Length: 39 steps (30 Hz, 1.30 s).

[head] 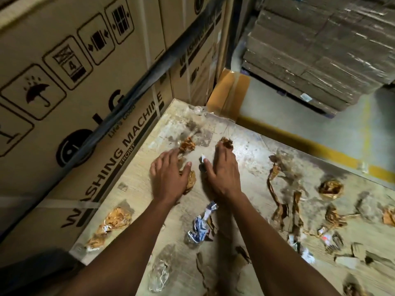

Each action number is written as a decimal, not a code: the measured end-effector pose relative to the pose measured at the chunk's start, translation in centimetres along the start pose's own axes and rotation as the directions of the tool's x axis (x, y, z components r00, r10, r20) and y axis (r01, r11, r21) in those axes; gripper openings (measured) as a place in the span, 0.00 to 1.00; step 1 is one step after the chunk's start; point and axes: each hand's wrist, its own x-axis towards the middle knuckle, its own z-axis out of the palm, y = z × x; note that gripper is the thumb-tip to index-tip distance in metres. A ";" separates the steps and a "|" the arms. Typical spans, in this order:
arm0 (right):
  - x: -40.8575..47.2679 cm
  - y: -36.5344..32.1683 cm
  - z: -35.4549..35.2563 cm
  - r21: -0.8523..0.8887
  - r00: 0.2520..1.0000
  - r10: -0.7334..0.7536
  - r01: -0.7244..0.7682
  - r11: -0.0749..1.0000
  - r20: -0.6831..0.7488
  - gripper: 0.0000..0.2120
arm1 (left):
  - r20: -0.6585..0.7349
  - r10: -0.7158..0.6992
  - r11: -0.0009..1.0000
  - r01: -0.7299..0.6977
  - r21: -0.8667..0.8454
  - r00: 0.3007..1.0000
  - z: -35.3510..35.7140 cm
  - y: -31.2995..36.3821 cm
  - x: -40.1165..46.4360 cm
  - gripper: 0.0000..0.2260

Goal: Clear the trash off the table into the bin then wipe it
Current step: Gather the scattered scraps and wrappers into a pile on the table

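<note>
Trash is lying all over the table [136, 201] — crumpled brown wrappers, torn cardboard strips and clear plastic, most of it to the right and near edge. I am reaching toward the far left corner with both hands flat, palms down. My left hand [168, 178] is resting, fingers straight, over a brown wrapper wad [190, 180] that is showing under my thumb, with my fingertips touching a second crumpled wrapper [187, 144]. My right hand [222, 174] is lying extended, fingertips against a dark brown scrap [226, 142], thumb beside a small white scrap [202, 158]. Neither hand is gripping anything yet. A blue-and-white wrapper [202, 225] is sitting between my forearms.

Assessment: I am gathering, not lifting. Done well, this means sweeping both palms inward so the far pieces bunch together near the blue-and-white wrapper, then scooping one pile. No bin is in view — I am judging it lies off-frame. Wiping is not yet begun.
</note>
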 end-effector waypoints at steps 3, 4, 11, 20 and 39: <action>-0.2 -1.4 0.7 0.052 0.996 -0.074 0.076 0.996 -0.043 0.33 | 0.010 0.071 0.996 -0.071 -0.047 0.997 0.3 0.9 -0.4 0.25; -0.2 -1.8 0.8 0.063 0.993 -0.103 0.106 0.992 -0.057 0.32 | 0.015 0.079 0.995 -0.078 -0.065 0.997 0.3 1.1 -0.5 0.23; 0.4 -3.3 1.1 -0.011 0.987 -0.149 0.150 0.989 0.055 0.37 | 0.065 -0.035 0.957 0.052 -0.284 0.997 0.0 1.3 -0.6 0.16; -1.1 -3.5 2.9 -0.181 0.945 -0.242 0.284 0.942 0.220 0.39 | 0.140 -0.313 0.680 0.325 -0.657 0.939 -2.5 2.1 -0.1 0.23; -1.6 -3.4 4.6 -0.144 0.958 -0.287 0.288 0.947 0.027 0.23 | 0.193 0.104 0.969 -0.056 -0.241 0.976 -2.5 5.0 10.5 0.30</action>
